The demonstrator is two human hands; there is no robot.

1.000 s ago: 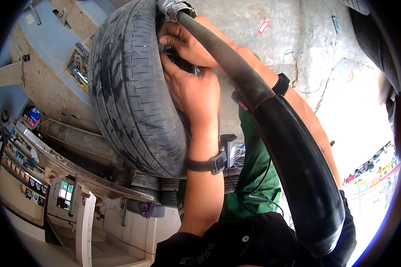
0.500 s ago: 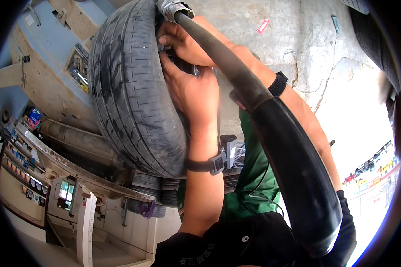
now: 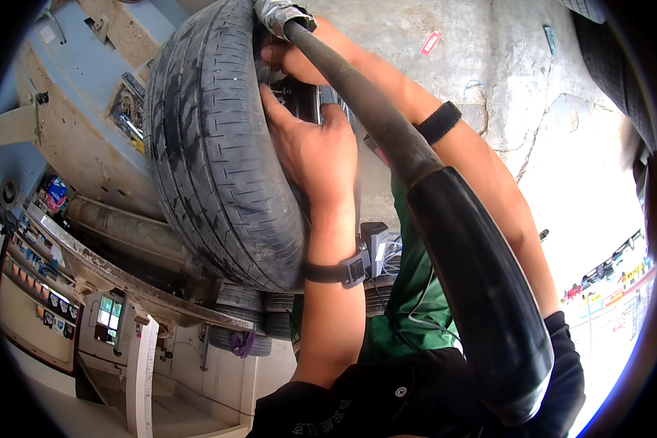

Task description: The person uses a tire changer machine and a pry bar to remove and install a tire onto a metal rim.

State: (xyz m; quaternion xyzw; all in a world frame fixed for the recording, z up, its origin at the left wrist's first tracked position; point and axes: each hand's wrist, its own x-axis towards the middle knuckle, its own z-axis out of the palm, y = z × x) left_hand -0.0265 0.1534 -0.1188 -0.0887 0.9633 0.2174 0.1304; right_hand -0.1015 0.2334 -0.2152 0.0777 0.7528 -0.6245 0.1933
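A worn black tyre [image 3: 219, 153] stands upright at left centre, tread facing me. My left hand [image 3: 314, 153] is at its right side, with thumb and forefinger curled about a dark part [image 3: 303, 98] beside the wheel; I cannot make out what it is. Beyond it my right hand [image 3: 299, 64] reaches in close to the tyre, fingers bent and partly hidden, and whatever they hold does not show. A long dark tube with a thick black sleeve [image 3: 482, 277] slants across in front of my right forearm, its far end wrapped in silvery foil [image 3: 279, 13].
Left of the tyre is a blue-grey and tan vehicle underside [image 3: 73, 131]. A stack of tyres [image 3: 241, 317] and a white post [image 3: 141, 372] stand lower down. On the cracked concrete floor [image 3: 518, 95] lies a red tag [image 3: 431, 42]; another tyre [image 3: 613, 66] is at far right.
My right hand has drawn farther behind the tube, its forearm and wristband shifting up and left. More of the dark part shows between my hands. My left hand stays nearly where it was.
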